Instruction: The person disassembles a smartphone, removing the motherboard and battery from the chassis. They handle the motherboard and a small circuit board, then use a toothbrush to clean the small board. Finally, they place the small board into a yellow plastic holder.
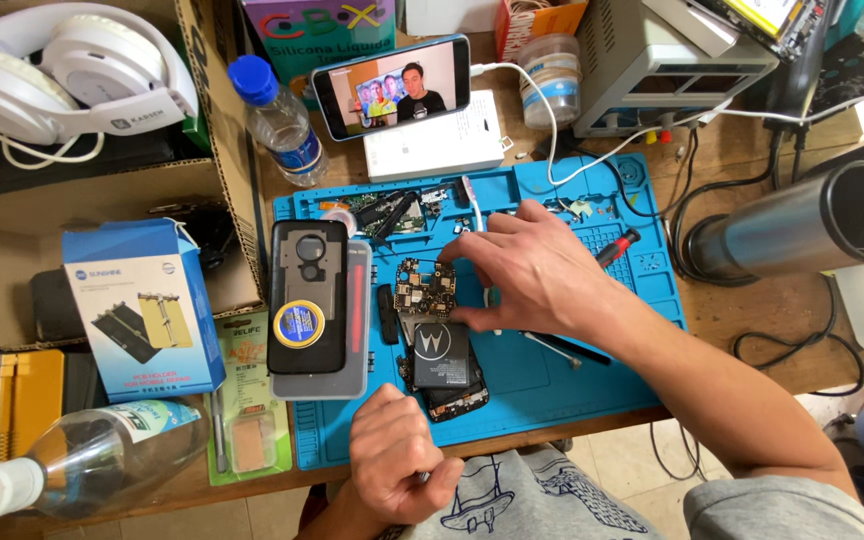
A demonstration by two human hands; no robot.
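Observation:
An opened phone [439, 345] lies on the blue work mat [572, 370], its circuit board [424, 285] bare at the top and its black battery [442, 352] below. My right hand [527, 270] reaches across from the right, fingertips on the board's right edge and near the battery's top. My left hand [397, 460] is curled into a fist at the mat's near edge, seemingly around a small tool that is mostly hidden. A black phone back cover [308, 295] with a small round tin on it rests on a grey tray left of the phone.
A propped phone [392, 85] plays a video at the back. Water bottles [277, 115] [82, 455], a blue box [142, 310], white headphones [62, 70], a red-handled screwdriver [614, 247], a steel cylinder [802, 225] and a power supply [672, 60] with cables crowd the desk.

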